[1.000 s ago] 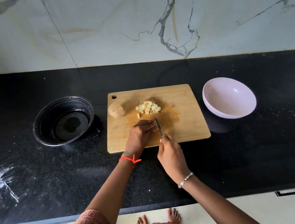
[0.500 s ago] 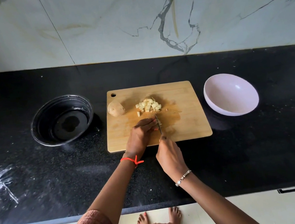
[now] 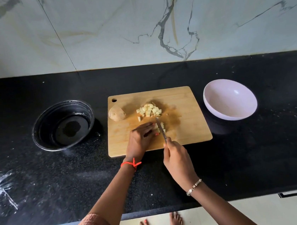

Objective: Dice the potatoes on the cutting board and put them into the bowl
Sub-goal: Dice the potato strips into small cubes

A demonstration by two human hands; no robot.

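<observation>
Spanning the frame, the black counter [image 3: 241, 157] carries the cutting board [image 3: 186, 111] at centre, the bowl [image 3: 236, 109] right of it. The left hand [image 3: 140, 141] pins potato strips [image 3: 162, 124] with curled fingers; the right hand [image 3: 177, 157] grips the knife [image 3: 162, 131]. Cubes [image 3: 149, 110] lie just above.

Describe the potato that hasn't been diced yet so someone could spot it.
Find the wooden cutting board on the black counter. Near its far left corner, beside the hanging hole, lies the potato. It is one brown-skinned lump; its neighbours are small pale cubes.
</observation>
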